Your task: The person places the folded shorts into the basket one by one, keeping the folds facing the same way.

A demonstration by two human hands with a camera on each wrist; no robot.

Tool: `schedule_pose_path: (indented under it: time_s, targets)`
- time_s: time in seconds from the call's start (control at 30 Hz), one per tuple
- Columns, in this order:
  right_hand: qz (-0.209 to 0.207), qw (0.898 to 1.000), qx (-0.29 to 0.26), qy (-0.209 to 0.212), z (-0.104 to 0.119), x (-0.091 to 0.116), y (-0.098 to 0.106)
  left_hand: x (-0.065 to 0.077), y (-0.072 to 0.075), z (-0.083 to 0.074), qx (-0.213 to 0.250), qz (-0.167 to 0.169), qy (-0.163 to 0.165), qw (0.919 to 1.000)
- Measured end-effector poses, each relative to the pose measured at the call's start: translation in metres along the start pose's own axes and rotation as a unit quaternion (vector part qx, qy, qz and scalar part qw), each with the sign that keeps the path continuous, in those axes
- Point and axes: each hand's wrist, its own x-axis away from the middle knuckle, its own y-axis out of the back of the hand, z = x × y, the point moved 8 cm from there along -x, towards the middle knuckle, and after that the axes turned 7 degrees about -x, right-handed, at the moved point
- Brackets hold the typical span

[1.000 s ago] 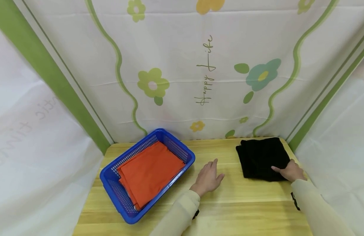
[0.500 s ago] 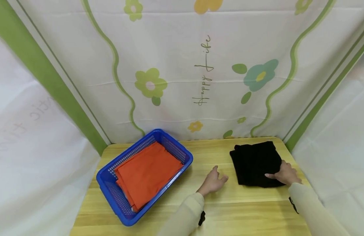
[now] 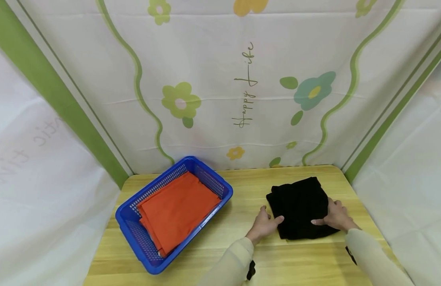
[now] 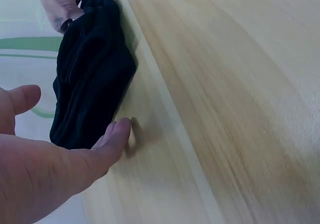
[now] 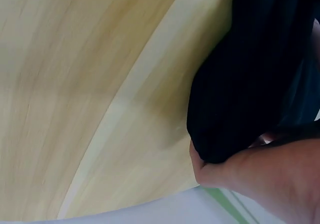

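A folded black garment [image 3: 300,208] lies on the right half of the wooden table, its layers stacked unevenly at the left edge. My right hand [image 3: 336,216] grips its right edge, thumb on top; in the right wrist view, fingers [image 5: 197,166] curl under the dark fabric [image 5: 250,74]. My left hand [image 3: 265,225] is at the garment's left edge with thumb and fingers spread apart. In the left wrist view those straight fingers [image 4: 112,139] reach low along the tabletop beside the near end of the black garment [image 4: 92,74].
A blue plastic basket [image 3: 134,254] stands at the left of the table, with folded orange cloth [image 3: 179,212] in it. Behind the wooden table [image 3: 249,186] hangs a white curtain [image 3: 213,79] with flower prints, and more white fabric closes both sides.
My right hand has drawn the black garment left and toward me. The left hand has moved right and slightly nearer, up to the garment's left edge. The basket stays put.
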Motion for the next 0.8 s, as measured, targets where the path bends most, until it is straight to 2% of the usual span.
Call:
schedule_pose_path:
  time_s: [0.13,0.23,0.33,0.47,0.63,0.8]
  targets:
    - [0.006,1.000,-0.001,0.022,0.009,0.001,-0.009,0.000,0.001,-0.001,0.015,-0.015,-0.005,0.9998]
    - [0.009,1.000,-0.006,0.020,0.012,0.001,-0.014,0.001,0.002,-0.001,0.037,-0.030,0.001,0.9989]
    - [0.008,1.000,-0.009,0.020,0.014,0.002,-0.016,0.003,0.003,0.004,0.077,-0.045,0.029,0.9956]
    - [0.003,1.000,-0.016,0.020,0.017,0.004,-0.020,0.007,0.005,0.010,0.127,-0.066,0.070,0.9872]
    - [0.005,0.999,-0.049,0.008,0.019,0.006,-0.025,0.008,0.009,0.013,0.122,-0.075,0.088,0.9857]
    - [0.003,0.999,-0.053,0.008,0.021,0.011,-0.027,0.009,0.011,0.013,0.126,-0.071,0.095,0.9849]
